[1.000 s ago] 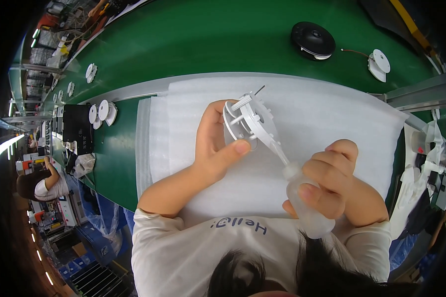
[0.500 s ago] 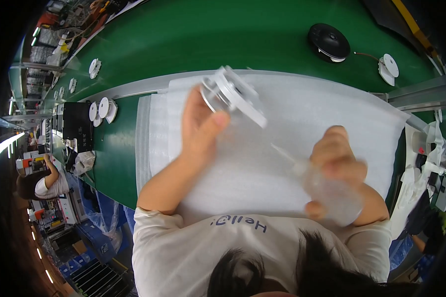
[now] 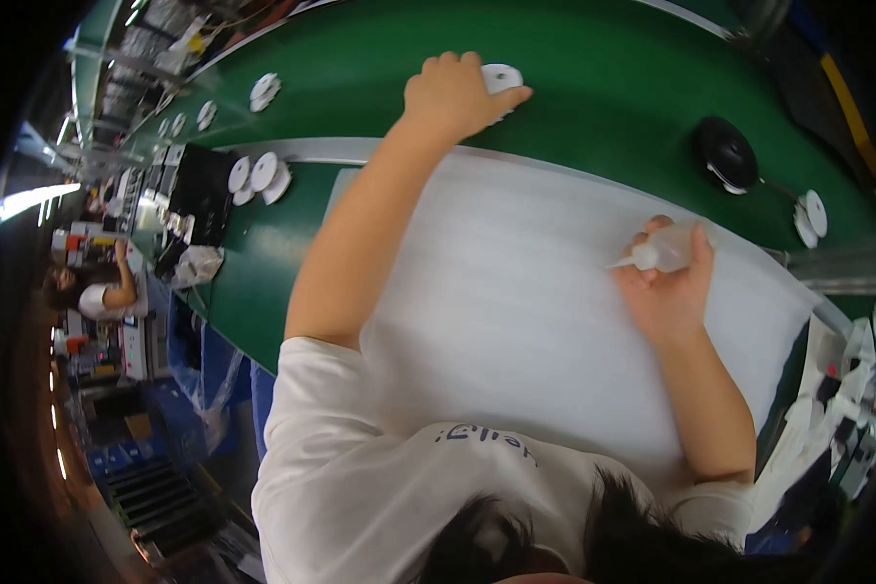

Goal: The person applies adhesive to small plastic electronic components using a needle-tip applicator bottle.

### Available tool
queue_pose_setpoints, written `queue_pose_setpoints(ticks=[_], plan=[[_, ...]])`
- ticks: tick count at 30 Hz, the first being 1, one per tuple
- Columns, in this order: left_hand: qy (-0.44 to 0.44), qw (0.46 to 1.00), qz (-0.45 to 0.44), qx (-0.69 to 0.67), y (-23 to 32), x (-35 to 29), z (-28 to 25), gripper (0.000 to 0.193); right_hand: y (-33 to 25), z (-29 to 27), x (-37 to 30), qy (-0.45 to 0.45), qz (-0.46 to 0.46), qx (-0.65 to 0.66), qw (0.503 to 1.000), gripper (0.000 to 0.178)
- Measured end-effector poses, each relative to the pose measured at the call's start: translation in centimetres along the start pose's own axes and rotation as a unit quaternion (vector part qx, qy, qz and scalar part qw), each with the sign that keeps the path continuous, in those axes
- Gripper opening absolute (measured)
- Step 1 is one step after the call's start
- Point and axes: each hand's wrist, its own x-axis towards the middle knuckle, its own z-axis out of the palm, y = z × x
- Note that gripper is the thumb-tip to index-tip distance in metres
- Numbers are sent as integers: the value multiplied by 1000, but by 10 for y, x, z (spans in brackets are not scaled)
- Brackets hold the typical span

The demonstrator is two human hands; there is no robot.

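Note:
My left hand (image 3: 452, 97) reaches out over the green belt beyond the foam sheet. Its thumb and fingers are around a white plastic spool-like part (image 3: 502, 76), whose round top with a small central hole shows; the hand covers its left side. Over the right part of the white foam sheet (image 3: 496, 292), my right hand (image 3: 666, 292) is closed on a translucent squeeze bottle (image 3: 673, 247). The bottle lies tilted in the fingers, and its thin nozzle points left.
A black round disc-shaped part (image 3: 725, 154) and another white spool-like part (image 3: 812, 216) are on the belt (image 3: 593, 88) at right. More white parts (image 3: 264, 91) stand farther left, others (image 3: 263, 175) beside a black box (image 3: 199, 185). A co-worker (image 3: 107, 292) is at far left.
My left hand has carried the white part from above the foam sheet up and away onto the green belt. My right hand has moved up, and the bottle has turned, its nozzle now pointing left.

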Motion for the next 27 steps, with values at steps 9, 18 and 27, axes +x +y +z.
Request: queue_pose_setpoints(ticks=[9,18,27], plan=[[-98,937,-308,129,-163,-41,-33,66,-4,10,2,-1,-25,-65,998,40],[-144,894,-412,97,-233,-46,-24,60,-3,4,2,37,-16,-45,998,39],[60,889,-196,-409,-114,-83,-61,50,-4,7,-2,-18,-28,-83,996,38]])
